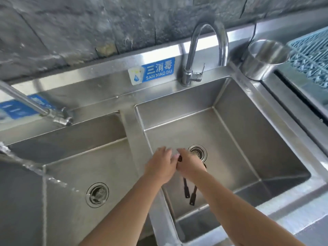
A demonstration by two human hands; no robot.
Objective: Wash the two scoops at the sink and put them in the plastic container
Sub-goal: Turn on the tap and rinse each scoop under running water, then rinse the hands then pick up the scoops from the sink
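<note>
1. We count two dark scoops (188, 191), handles hanging below the hands, just in front of the drain (197, 152) in the right basin (248, 148).
2. Right hand (190, 166) closed round both; left hand (160, 166) pressed against it, its grip we can't tell.
3. Two faucets, two basins.

Bare forearms — left hand (160, 166), right hand (190, 165) ungloved.

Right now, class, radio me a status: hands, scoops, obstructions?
Left hand and right hand together over right basin, gripping scoops. Dark handles hang down. Gooseneck tap looks dry. Nothing blocking.
</note>
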